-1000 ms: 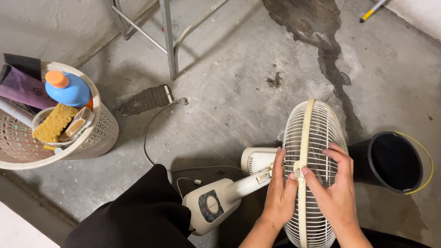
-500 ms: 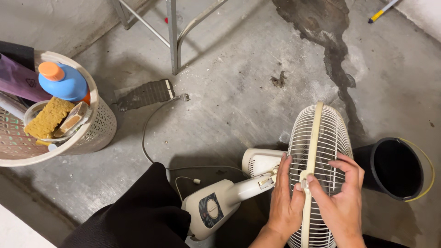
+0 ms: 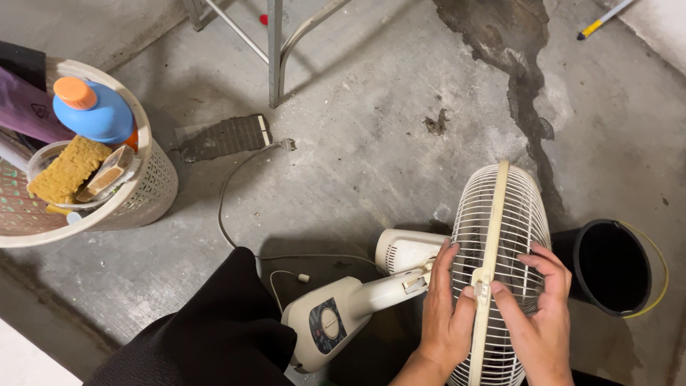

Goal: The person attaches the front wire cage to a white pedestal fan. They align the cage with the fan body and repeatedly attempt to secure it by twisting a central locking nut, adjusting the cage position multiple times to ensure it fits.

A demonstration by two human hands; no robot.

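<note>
Here, both hands (image 3: pixel 493 314) press spread fingers on a fan grille (image 3: pixel 500 236) over stained concrete floor (image 3: pixel 400 121).

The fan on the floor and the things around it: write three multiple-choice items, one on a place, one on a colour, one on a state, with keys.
1. Where does the black bucket stand, as the picture shows it?
A. right of the fan cage
B. inside the basket
C. under the metal stand

2. What colour is the cap of the blue bottle in the white basket?
A. green
B. orange
C. black

3. How are the hands placed?
A. both off the fan
B. one on the bucket
C. left hand and right hand on the cage, thumbs at the clip on its rim band

Answers: 1 A, the bucket sits past the cage's right edge. 2 B, an orange cap tops the bottle. 3 C, both hands press on the grille on either side of the band.
</note>
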